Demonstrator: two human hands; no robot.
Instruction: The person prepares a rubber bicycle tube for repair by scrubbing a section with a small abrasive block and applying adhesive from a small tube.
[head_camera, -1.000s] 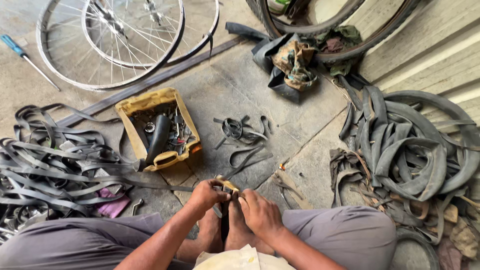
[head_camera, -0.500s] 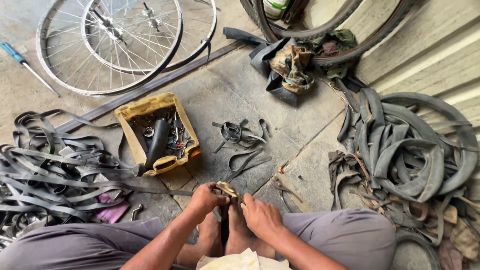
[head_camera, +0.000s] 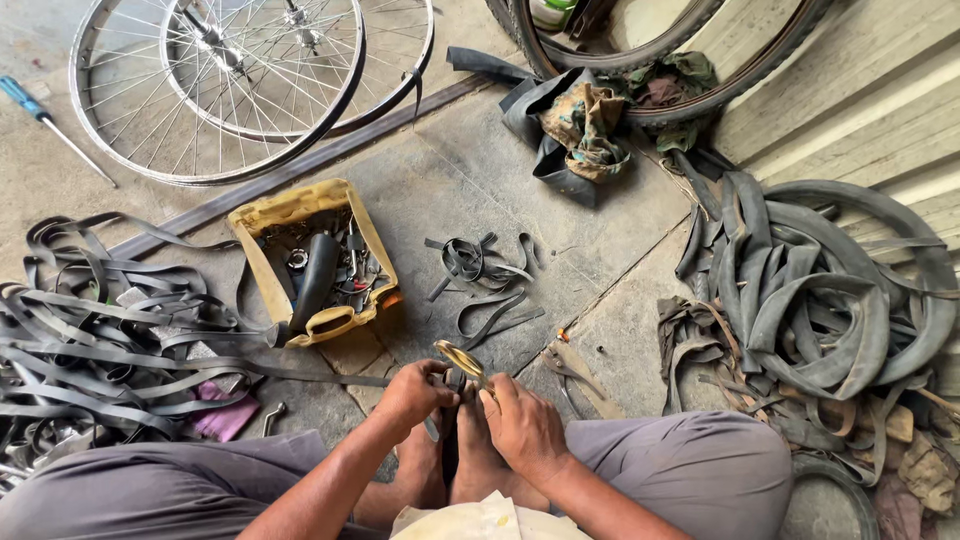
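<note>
Black rubber fills most of this view: a strip of rubber (head_camera: 449, 400) stands pinched between the person's bare feet (head_camera: 455, 465) on the concrete floor (head_camera: 470, 170), low in the middle of the head view. The left hand (head_camera: 412, 392) has its fingers curled shut around the strip from the left side. The right hand (head_camera: 522, 425) is closed on a pair of scissors (head_camera: 463, 360) with yellowish handles, which point up and to the left and meet the top of the strip just above the left hand's knuckles. Whether the blades are open on the rubber cannot be told, since the hands crowd them.

Just beyond the hands lie a few cut rubber scraps (head_camera: 480, 280), curled and loose on the floor. To their left sits a worn yellow plastic tray (head_camera: 262, 262) holding small metal parts and a dark tube-shaped piece. Left of the tray spreads a tangled heap of flat rubber strips (head_camera: 100, 330), with a purple cloth (head_camera: 222, 415) at its near edge. At the top left two spoked bicycle wheel rims (head_camera: 220, 90) lie overlapping, and a blue-handled screwdriver (head_camera: 45, 115) lies well apart from them at the far left. On the right, a pile of old inner tubes (head_camera: 820, 290) rests near a corrugated wall (head_camera: 880, 90). A bundle of rags (head_camera: 585, 125) lies near the top centre beside a tyre (head_camera: 700, 85).
</note>
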